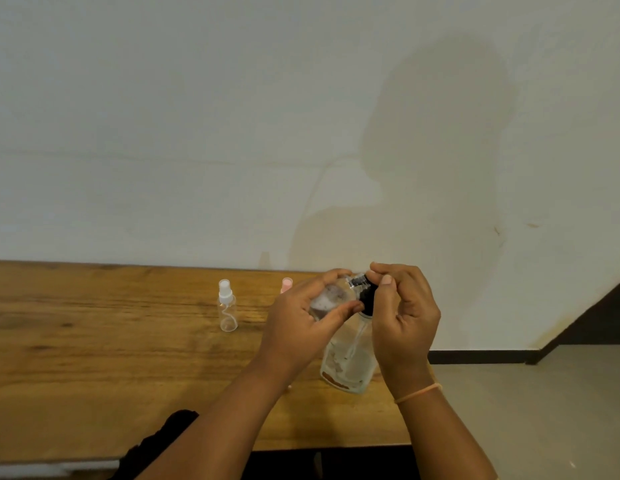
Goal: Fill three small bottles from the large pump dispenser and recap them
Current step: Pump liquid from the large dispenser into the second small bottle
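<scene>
The left hand [301,327] curls round a small clear bottle [331,297], held tilted with its mouth against the black pump head [367,296]; its contents are blurred, perhaps a little pale liquid. The right hand [402,313] grips that pump head with bent fingers; below it the large clear dispenser [350,362] stands on the wooden counter [94,358], its dip tube showing and little liquid left. To the left a white-capped spray bottle [227,306] stands upright, seemingly empty; a pink-capped bottle [286,285] shows behind the left hand.
</scene>
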